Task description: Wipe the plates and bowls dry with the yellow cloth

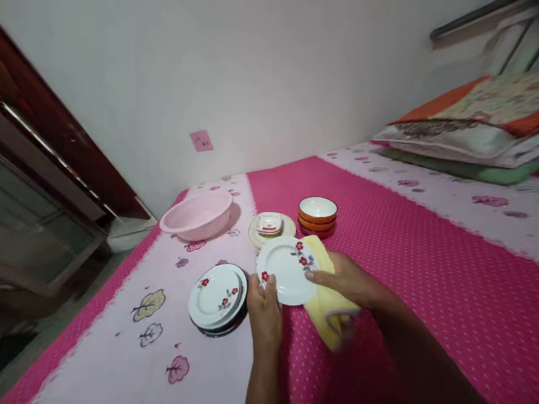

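A white plate (pixel 284 272) with red flowers and grey leaves is held up, tilted, between both hands. My left hand (pixel 264 306) grips its lower left rim, the thumb on top. At the right rim my right hand (pixel 345 278) holds a yellow cloth (pixel 326 308) against the plate, its thumb reaching onto the plate's face. The cloth hangs down below that hand. Just left of my left hand lies a stack of similar flowered plates (pixel 213 300). Behind the held plate are a small square white dish (pixel 268 223) on yellow-rimmed plates (pixel 288 226) and a stack of orange bowls (pixel 318 216).
A pink basin (pixel 197 216) stands at the back left on the pink and white patterned bedsheet (pixel 421 269). Pillows (pixel 467 132) are piled at the far right. A pale wall (pixel 273 84) rises behind, and the bed's edge drops away on the left.
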`<act>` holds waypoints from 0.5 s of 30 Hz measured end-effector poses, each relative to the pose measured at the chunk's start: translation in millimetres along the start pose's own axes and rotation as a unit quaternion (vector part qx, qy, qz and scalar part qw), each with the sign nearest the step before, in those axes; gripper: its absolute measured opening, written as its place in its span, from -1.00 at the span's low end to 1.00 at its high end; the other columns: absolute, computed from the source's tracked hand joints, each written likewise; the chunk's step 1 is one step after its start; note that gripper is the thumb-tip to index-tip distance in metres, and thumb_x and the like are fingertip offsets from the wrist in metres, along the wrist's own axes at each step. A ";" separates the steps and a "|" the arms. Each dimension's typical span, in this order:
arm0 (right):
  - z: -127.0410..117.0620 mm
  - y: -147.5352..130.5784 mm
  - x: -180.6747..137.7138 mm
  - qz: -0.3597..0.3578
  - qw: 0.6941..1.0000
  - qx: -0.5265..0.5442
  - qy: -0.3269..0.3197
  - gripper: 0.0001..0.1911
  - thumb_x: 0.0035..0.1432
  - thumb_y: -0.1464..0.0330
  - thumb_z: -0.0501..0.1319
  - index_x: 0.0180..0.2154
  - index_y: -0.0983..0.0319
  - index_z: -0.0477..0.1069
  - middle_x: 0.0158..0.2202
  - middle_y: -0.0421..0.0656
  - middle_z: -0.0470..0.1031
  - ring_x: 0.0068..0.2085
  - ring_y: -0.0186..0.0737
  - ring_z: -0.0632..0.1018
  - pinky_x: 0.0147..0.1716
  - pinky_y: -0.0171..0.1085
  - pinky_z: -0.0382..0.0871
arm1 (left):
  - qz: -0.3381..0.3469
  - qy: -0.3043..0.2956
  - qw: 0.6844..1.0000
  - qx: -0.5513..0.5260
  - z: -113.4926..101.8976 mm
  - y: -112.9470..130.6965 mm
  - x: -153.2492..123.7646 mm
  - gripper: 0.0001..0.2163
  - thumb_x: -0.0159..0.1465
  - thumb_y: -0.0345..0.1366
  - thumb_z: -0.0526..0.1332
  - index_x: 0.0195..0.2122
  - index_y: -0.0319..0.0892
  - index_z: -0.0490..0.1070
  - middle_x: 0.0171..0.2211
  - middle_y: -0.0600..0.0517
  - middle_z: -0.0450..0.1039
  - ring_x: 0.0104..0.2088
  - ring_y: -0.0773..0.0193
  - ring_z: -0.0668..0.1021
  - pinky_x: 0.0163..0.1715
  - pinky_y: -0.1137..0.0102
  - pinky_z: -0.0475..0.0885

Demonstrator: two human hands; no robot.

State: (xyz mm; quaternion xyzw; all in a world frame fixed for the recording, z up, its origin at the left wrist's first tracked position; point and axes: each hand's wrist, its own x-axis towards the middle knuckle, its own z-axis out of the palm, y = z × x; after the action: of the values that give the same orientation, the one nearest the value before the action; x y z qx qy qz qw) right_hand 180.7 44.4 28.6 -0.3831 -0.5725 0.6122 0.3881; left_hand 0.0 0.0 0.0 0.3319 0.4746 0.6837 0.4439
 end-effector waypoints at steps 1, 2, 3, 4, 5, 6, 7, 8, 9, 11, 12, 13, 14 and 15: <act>6.3 -1.5 1.9 -0.006 1.000 0.010 0.015 -0.42 -0.06 0.05 0.46 -0.11 0.26 0.43 -0.22 -0.05 0.62 -0.31 -0.07 0.60 -0.38 -0.20 0.49 | -0.021 0.010 0.999 -0.022 1.8 -3.1 -1.1 -0.62 0.13 0.00 0.48 -0.35 -0.13 0.36 -0.56 0.19 0.44 -0.58 0.44 0.44 -0.60 0.58 0.28; 12.3 -3.2 3.4 -0.013 0.999 0.016 0.025 -0.43 -0.05 0.05 0.45 -0.10 0.24 0.42 -0.22 -0.06 0.62 -0.31 -0.06 0.61 -0.37 -0.20 0.49 | -0.047 0.020 0.997 -0.050 3.7 -5.9 -2.1 -0.64 0.15 -0.04 0.47 -0.36 -0.14 0.37 -0.63 0.23 0.36 -0.65 0.47 0.36 -0.64 0.58 0.23; 17.9 -5.4 3.9 -0.020 0.999 0.018 0.031 -0.45 -0.03 0.06 0.44 -0.08 0.23 0.42 -0.21 -0.07 0.63 -0.30 -0.06 0.61 -0.37 -0.19 0.49 | -0.079 0.030 0.993 -0.082 5.8 -7.7 -3.0 -0.67 0.19 -0.08 0.45 -0.38 -0.15 0.37 -0.68 0.25 0.28 -0.69 0.49 0.29 -0.67 0.58 0.20; 22.7 -8.2 3.2 -0.028 0.999 0.016 0.032 -0.47 0.00 0.08 0.42 -0.07 0.22 0.42 -0.21 -0.08 0.63 -0.29 -0.05 0.62 -0.35 -0.19 0.50 | -0.117 0.040 0.985 -0.121 8.1 -8.6 -3.7 -0.71 0.23 -0.12 0.43 -0.39 -0.16 0.37 -0.71 0.27 0.21 -0.72 0.50 0.23 -0.68 0.58 0.18; 26.5 -11.8 1.1 -0.036 0.999 0.013 0.028 -0.50 0.05 0.09 0.39 -0.06 0.22 0.41 -0.19 -0.07 0.63 -0.27 -0.04 0.63 -0.33 -0.18 0.51 | -0.168 0.052 0.969 -0.173 10.6 -8.3 -4.3 -0.75 0.28 -0.19 0.39 -0.41 -0.17 0.36 -0.74 0.28 0.14 -0.73 0.50 0.20 -0.68 0.59 0.19; 29.4 -16.0 -2.1 -0.044 0.999 0.005 0.019 -0.54 0.10 0.12 0.36 -0.04 0.22 0.41 -0.18 -0.07 0.64 -0.24 -0.02 0.63 -0.31 -0.18 0.51 | -0.221 0.064 0.946 -0.226 13.0 -7.2 -4.7 -0.77 0.34 -0.26 0.32 -0.42 -0.18 0.36 -0.75 0.28 0.10 -0.74 0.50 0.20 -0.67 0.60 0.22; 31.2 -20.7 -6.3 -0.054 0.998 -0.014 0.008 -0.58 0.14 0.15 0.32 -0.02 0.21 0.41 -0.15 -0.07 0.64 -0.21 -0.02 0.64 -0.28 -0.18 0.51 | -0.268 0.074 0.922 -0.270 15.2 -5.4 -5.0 -0.77 0.39 -0.32 0.24 -0.43 -0.18 0.35 -0.75 0.27 0.08 -0.74 0.50 0.21 -0.66 0.61 0.24; 32.0 -25.8 -11.0 -0.064 0.997 -0.043 -0.005 -0.62 0.18 0.20 0.29 -0.01 0.21 0.42 -0.13 -0.08 0.63 -0.18 -0.03 0.63 -0.25 -0.19 0.51 | -0.305 0.078 0.901 -0.300 16.9 -3.5 -5.0 -0.74 0.44 -0.36 0.16 -0.45 -0.19 0.33 -0.75 0.27 0.06 -0.74 0.51 0.21 -0.67 0.63 0.25; 32.2 -30.9 -15.9 -0.075 0.994 -0.079 -0.019 -0.67 0.20 0.26 0.26 -0.01 0.20 0.43 -0.11 -0.10 0.63 -0.15 -0.04 0.62 -0.22 -0.20 0.49 | -0.329 0.077 0.886 -0.318 18.0 -1.7 -4.9 -0.69 0.47 -0.39 0.08 -0.47 -0.19 0.30 -0.75 0.27 0.04 -0.75 0.52 0.21 -0.68 0.65 0.22; 31.6 -39.8 -24.4 -0.099 0.981 -0.158 -0.043 -0.75 0.18 0.38 0.21 -0.07 0.19 0.47 -0.12 -0.14 0.61 -0.13 -0.09 0.60 -0.17 -0.24 0.44 | -0.350 0.057 0.876 -0.327 18.4 0.0 -4.3 -0.62 0.50 -0.43 -0.04 -0.51 -0.18 0.26 -0.75 0.27 0.00 -0.77 0.55 0.17 -0.72 0.68 0.13; 31.5 -43.1 -27.5 -0.114 0.973 -0.193 -0.051 -0.77 0.16 0.43 0.20 -0.12 0.18 0.49 -0.14 -0.16 0.59 -0.14 -0.12 0.58 -0.16 -0.26 0.42 | -0.354 0.043 0.876 -0.326 17.8 -0.3 -4.1 -0.60 0.50 -0.45 -0.07 -0.53 -0.18 0.24 -0.75 0.27 -0.02 -0.78 0.56 0.14 -0.74 0.69 0.08; 31.7 -45.4 -29.5 -0.131 0.965 -0.221 -0.054 -0.78 0.13 0.47 0.19 -0.17 0.18 0.49 -0.17 -0.18 0.57 -0.15 -0.15 0.56 -0.17 -0.27 0.39 | -0.357 0.027 0.875 -0.326 16.8 -1.3 -4.0 -0.59 0.49 -0.47 -0.08 -0.55 -0.18 0.22 -0.75 0.27 -0.04 -0.79 0.57 0.12 -0.76 0.69 0.03; 32.4 -46.7 -30.6 -0.151 0.957 -0.241 -0.051 -0.79 0.10 0.50 0.17 -0.22 0.18 0.48 -0.20 -0.19 0.55 -0.17 -0.18 0.54 -0.18 -0.29 0.36 | -0.356 0.008 0.876 -0.325 15.6 -3.1 -4.2 -0.58 0.48 -0.48 -0.07 -0.56 -0.18 0.21 -0.75 0.27 -0.05 -0.80 0.57 0.10 -0.77 0.69 0.01; 33.5 -47.2 -30.9 -0.173 0.950 -0.256 -0.041 -0.80 0.08 0.52 0.17 -0.26 0.18 0.47 -0.22 -0.19 0.52 -0.19 -0.20 0.52 -0.19 -0.30 0.34 | -0.350 -0.011 0.879 -0.324 14.3 -5.4 -4.7 -0.59 0.47 -0.49 -0.06 -0.57 -0.19 0.22 -0.75 0.27 -0.05 -0.80 0.58 0.09 -0.77 0.68 0.00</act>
State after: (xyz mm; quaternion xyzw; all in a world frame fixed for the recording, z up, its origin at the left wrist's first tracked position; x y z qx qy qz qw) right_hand 164.3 4.6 78.2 -0.3389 -0.7830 0.3838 0.3531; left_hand 16.0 1.6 -0.5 -0.0115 0.3068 0.5956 0.7422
